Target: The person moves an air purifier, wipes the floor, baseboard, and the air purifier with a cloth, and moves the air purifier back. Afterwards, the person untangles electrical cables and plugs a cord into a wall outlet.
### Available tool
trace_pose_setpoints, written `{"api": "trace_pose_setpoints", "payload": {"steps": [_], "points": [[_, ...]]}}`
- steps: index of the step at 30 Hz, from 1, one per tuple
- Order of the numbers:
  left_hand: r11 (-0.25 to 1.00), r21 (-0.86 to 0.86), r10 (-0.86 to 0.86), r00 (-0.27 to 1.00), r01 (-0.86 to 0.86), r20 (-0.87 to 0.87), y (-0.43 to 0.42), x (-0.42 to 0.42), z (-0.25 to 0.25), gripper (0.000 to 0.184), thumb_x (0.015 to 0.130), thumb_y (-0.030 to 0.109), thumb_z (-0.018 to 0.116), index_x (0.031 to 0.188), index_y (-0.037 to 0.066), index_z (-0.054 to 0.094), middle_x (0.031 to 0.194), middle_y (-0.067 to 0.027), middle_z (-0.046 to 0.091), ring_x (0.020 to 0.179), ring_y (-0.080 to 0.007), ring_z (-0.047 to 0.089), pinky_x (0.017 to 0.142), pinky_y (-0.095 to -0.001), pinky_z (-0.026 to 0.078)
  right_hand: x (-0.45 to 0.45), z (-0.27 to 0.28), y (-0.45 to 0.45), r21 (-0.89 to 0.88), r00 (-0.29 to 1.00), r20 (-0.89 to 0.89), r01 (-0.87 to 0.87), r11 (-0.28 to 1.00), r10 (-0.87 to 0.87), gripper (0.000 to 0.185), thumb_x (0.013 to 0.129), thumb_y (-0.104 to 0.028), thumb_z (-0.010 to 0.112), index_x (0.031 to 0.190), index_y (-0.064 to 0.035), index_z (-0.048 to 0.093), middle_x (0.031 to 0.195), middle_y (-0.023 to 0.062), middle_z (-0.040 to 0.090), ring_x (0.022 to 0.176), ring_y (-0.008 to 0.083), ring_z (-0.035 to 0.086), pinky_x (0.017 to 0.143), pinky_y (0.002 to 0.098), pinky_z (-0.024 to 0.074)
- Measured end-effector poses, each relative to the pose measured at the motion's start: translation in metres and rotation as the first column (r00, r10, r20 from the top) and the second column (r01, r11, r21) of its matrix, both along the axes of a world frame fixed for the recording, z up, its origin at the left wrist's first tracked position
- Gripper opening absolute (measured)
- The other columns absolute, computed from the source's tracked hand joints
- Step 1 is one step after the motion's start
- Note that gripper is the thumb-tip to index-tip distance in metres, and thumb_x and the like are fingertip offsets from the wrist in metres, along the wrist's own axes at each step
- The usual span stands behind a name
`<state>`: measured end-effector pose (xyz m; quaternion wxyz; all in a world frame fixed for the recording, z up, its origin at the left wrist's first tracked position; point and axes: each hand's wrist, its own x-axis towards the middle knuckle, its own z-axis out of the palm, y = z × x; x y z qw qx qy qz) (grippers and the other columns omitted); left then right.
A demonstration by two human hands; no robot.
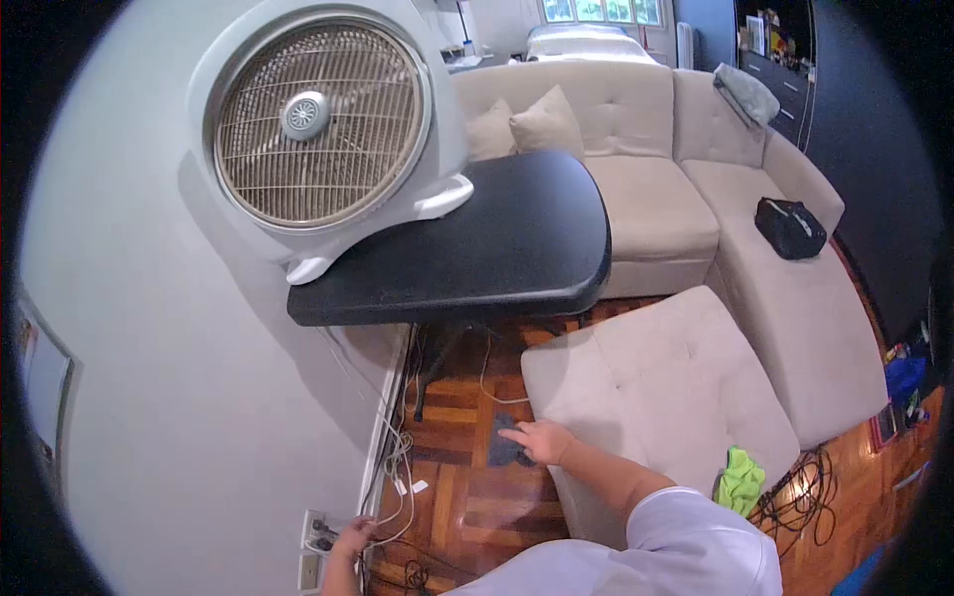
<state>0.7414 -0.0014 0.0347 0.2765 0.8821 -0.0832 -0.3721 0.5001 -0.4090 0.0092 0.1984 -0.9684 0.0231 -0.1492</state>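
Note:
My left hand [355, 536] is low by the wall, beside a white outlet [316, 528] with dark plugs in it. Its fingers are closed around a white cord [404, 502], though the grip is only partly visible. My right hand [542, 440] reaches over the near left edge of a beige ottoman [666, 382], fingers stretched out and holding nothing I can see. Below it, a dark grey flat piece [505, 442] lies on the parquet floor. A bundled stretch of white cord [397, 447] hangs along the wall.
A large white fan [318, 124] stands on a black table [477, 248] against the wall. Behind is a beige sectional sofa [646, 209] with a black bag [790, 228]. A lime-green cloth [739, 482] lies on the ottoman's edge, near coiled black cables [810, 497].

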Motion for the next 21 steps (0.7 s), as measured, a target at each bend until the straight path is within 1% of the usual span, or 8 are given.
{"api": "trace_pose_setpoints", "payload": {"steps": [6,9,12,14,15,16,17,21], "points": [[0.999,-0.026,0.046,0.984,-0.043,0.174,0.029,0.024,-0.015,0.042,0.079,0.037,0.055,0.104,0.004,0.054,0.089,-0.0141,0.062,0.085,-0.0233,0.059,0.077,-0.0331,0.044,0.004,0.005,0.0,-0.142,0.972,-0.236,-0.023,0.99,-0.011,0.058,0.07,-0.012,0.052,0.125,-0.0224,0.039,0.094,0.0099,0.053,0.077,0.0275,0.056,0.067,0.0373,0.0463],[0.986,0.149,-0.1,0.981,0.075,0.168,0.023,0.019,-0.001,0.047,0.079,0.039,0.054,0.109,0.003,0.053,0.097,-0.0154,0.061,0.093,-0.0258,0.057,0.08,-0.034,0.043,0.006,0.006,-0.001,-0.172,0.925,-0.378,-0.037,0.984,-0.031,0.056,0.07,-0.01,0.051,0.123,-0.0235,0.042,0.1,0.0126,0.052,0.088,0.0304,0.055,0.073,0.0396,0.0458],[0.971,0.174,-0.2,0.956,0.164,0.214,0.021,0.0,0.001,0.046,0.083,0.039,0.05,0.111,0.002,0.052,0.103,-0.0161,0.059,0.095,-0.0282,0.057,0.08,-0.0359,0.044,0.01,0.017,0.003,-0.137,0.925,-0.37,0.039,0.99,-0.088,0.049,0.068,-0.007,0.051,0.115,-0.0219,0.049,0.096,0.0114,0.054,0.082,0.0301,0.054,0.071,0.0404,0.0452],[0.989,0.101,-0.127,0.967,0.107,0.221,0.059,0.002,-0.077,0.036,0.083,0.029,0.053,0.107,0.002,0.054,0.1,-0.0178,0.06,0.091,-0.0283,0.058,0.08,-0.036,0.044,0.012,0.001,-0.003,-0.196,0.901,-0.419,0.028,0.98,-0.109,0.05,0.072,-0.005,0.047,0.119,-0.0206,0.045,0.099,0.0155,0.053,0.09,0.0321,0.054,0.077,0.0394,0.0445],[0.999,0.023,0.038,0.996,-0.04,0.076,0.043,-0.026,-0.033,0.035,0.082,0.028,0.055,0.107,0.003,0.054,0.1,-0.0176,0.059,0.091,-0.0302,0.057,0.081,-0.0361,0.044,0.016,0.015,-0.001,-0.154,0.846,-0.52,0.037,0.987,-0.113,0.054,0.069,-0.004,0.051,0.119,-0.0204,0.044,0.106,0.0159,0.052,0.093,0.0337,0.052,0.08,0.0398,0.0432],[0.997,0.072,-0.05,0.971,0.034,0.234,0.06,-0.04,-0.054,0.036,0.082,0.028,0.055,0.107,0.002,0.054,0.1,-0.0172,0.059,0.092,-0.03,0.057,0.082,-0.035,0.043,0.015,0.02,0.006,-0.143,0.846,-0.515,0.07,0.987,-0.135,0.057,0.067,-0.002,0.053,0.12,-0.0202,0.044,0.109,0.0161,0.051,0.095,0.0343,0.051,0.082,0.0395,0.0423],[0.997,0.07,0.033,0.986,-0.046,0.166,0.072,-0.061,-0.056,0.036,0.082,0.027,0.055,0.108,0.002,0.054,0.101,-0.017,0.059,0.093,-0.0296,0.057,0.082,-0.0346,0.043,0.016,0.02,0.008,-0.141,0.85,-0.497,0.119,0.983,-0.175,0.06,0.065,-0.001,0.055,0.12,-0.0199,0.044,0.113,0.0163,0.049,0.098,0.0348,0.05,0.084,0.0393,0.0413],[0.957,0.076,0.278,0.96,-0.279,0.016,0.108,-0.152,-0.049,0.036,0.082,0.027,0.055,0.108,0.002,0.053,0.101,-0.016,0.059,0.093,-0.0281,0.057,0.083,-0.0334,0.043,0.002,0.001,-0.002,0.006,0.962,-0.23,0.155,0.988,-0.15,0.067,0.06,0.004,0.056,0.122,-0.017,0.044,0.118,0.0184,0.046,0.105,0.0381,0.045,0.091,0.0396,0.0359]]}}
